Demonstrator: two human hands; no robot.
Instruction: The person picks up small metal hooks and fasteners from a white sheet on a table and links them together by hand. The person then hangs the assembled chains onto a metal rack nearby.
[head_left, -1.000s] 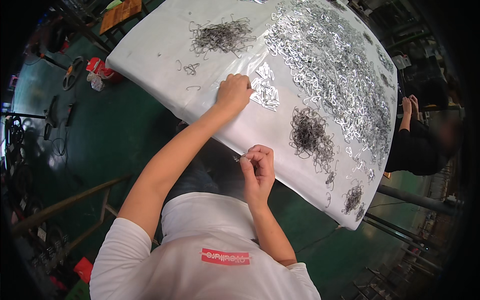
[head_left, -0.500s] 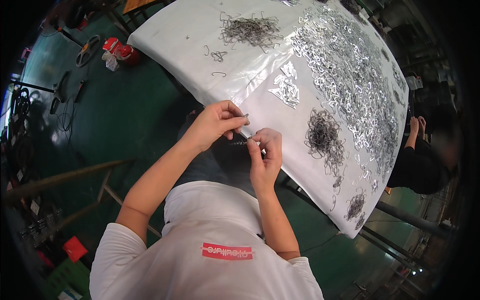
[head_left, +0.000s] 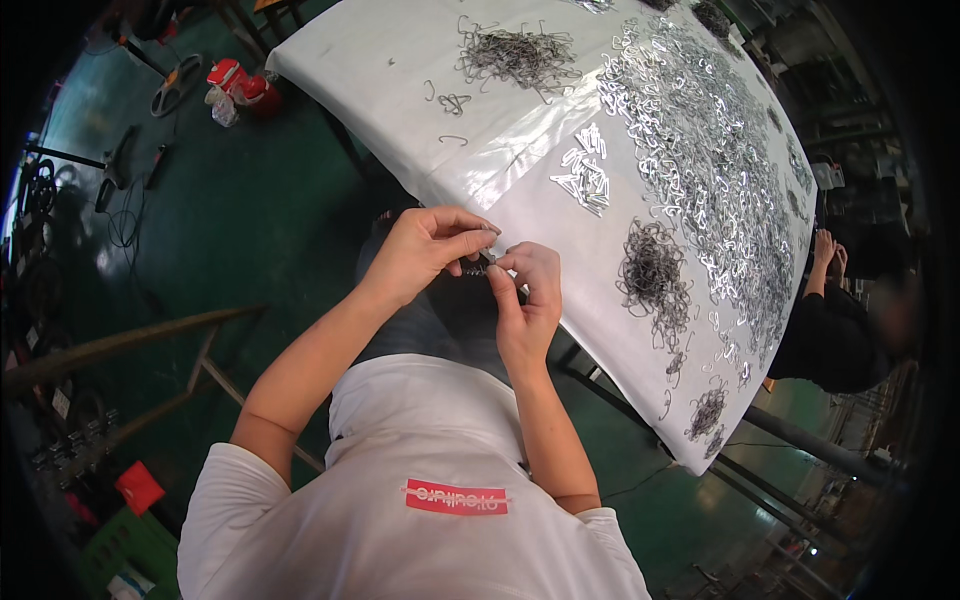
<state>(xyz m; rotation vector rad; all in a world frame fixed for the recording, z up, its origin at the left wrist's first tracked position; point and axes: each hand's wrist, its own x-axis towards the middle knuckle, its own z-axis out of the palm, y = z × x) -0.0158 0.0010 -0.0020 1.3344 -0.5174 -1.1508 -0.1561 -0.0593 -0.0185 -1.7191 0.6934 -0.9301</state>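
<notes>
Just off the table's near corner, my left hand (head_left: 428, 247) pinches a small grey metal piece (head_left: 489, 228) between thumb and fingertips. Close beside it, my right hand (head_left: 531, 288) is closed in a pinch on another small metal piece (head_left: 491, 259), whose shape is mostly covered by the fingers. Both sets of fingertips almost meet. Beyond them on the white-covered table (head_left: 420, 110) lie a small pile of short silver strips (head_left: 586, 180), a tangle of dark bent wires (head_left: 650, 268) and a broad spread of shiny silver hooks (head_left: 710, 150).
Another heap of bent wires (head_left: 520, 58) sits toward the far left of the table, with a few loose wires (head_left: 453, 104) nearby. A smaller wire pile (head_left: 708, 412) is near the right corner. A co-worker in dark clothes (head_left: 835, 335) is at the right. Red containers (head_left: 245, 88) stand left.
My right hand has moved slightly up and left, bringing its fingertips closer to my left hand's. The table appears shifted a little to the right in view.
</notes>
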